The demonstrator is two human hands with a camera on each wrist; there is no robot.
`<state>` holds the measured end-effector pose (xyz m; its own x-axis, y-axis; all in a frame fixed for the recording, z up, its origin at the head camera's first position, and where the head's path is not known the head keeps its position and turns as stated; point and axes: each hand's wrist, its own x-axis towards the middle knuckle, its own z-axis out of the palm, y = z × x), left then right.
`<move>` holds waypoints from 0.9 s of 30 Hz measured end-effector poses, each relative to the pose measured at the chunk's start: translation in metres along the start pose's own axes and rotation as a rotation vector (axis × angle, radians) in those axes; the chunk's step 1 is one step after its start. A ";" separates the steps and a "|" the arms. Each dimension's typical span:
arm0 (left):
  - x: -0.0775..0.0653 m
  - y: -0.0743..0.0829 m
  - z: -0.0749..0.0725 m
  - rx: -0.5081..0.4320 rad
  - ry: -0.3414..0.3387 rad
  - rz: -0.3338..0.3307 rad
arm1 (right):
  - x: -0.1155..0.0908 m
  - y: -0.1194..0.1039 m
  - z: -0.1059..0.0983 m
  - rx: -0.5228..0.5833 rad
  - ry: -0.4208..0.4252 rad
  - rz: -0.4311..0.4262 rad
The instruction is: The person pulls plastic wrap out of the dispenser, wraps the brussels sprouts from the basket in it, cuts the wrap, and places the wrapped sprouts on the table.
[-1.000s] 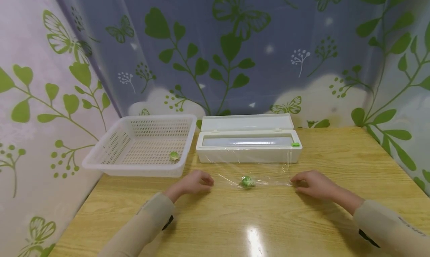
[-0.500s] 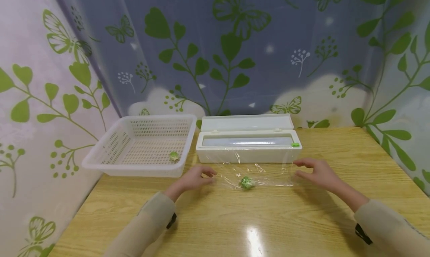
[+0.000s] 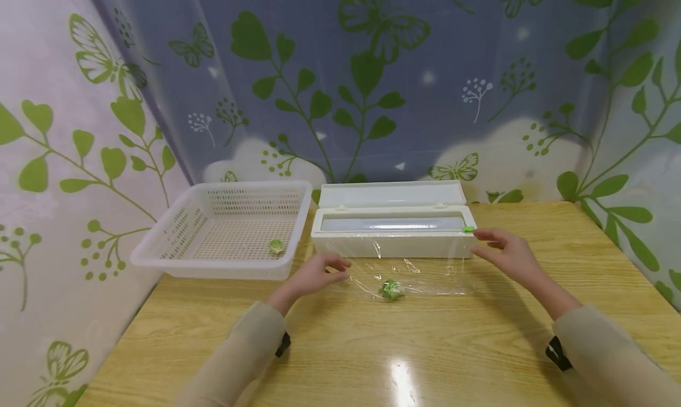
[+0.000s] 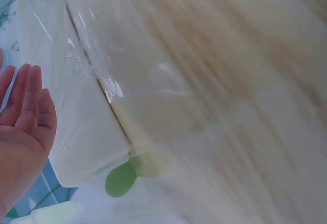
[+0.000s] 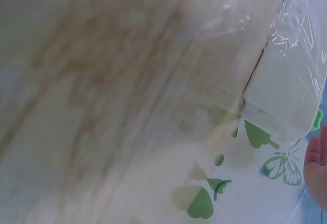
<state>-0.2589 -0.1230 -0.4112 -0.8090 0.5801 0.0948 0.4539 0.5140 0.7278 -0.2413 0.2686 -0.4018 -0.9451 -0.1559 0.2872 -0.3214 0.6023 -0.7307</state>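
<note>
A white cling film dispenser point(image 3: 393, 245) stands at the back with its lid point(image 3: 393, 194) raised. From its front, a clear sheet of cling film point(image 3: 425, 277) spreads onto the table, over or against a small green leafy vegetable point(image 3: 391, 289). My left hand point(image 3: 321, 272) is at the film's left edge, just in front of the dispenser's left end; its fingers look extended in the left wrist view. My right hand point(image 3: 508, 256) has its fingertips beside the green slider point(image 3: 468, 229) at the dispenser's right end. Only part of that hand point(image 5: 318, 170) enters the right wrist view.
To the left of the dispenser is a white perforated basket point(image 3: 210, 271) holding another small green vegetable point(image 3: 275, 246). The wooden table point(image 3: 340, 348) meets a patterned cloth backdrop point(image 3: 415, 123) behind and at both sides.
My right hand has let go of the film's front right corner and moved back toward the green slider. My left hand has shifted slightly back and right. The film has settled with more wrinkles.
</note>
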 end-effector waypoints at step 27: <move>0.040 0.050 0.005 -0.219 0.101 0.037 | 0.033 0.020 0.011 0.090 -0.140 0.124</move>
<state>-0.2663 -0.0711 -0.3743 -0.8315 0.5243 0.1835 0.4009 0.3376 0.8516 -0.2790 0.2669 -0.4134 -0.9746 -0.1964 0.1074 -0.2005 0.5524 -0.8091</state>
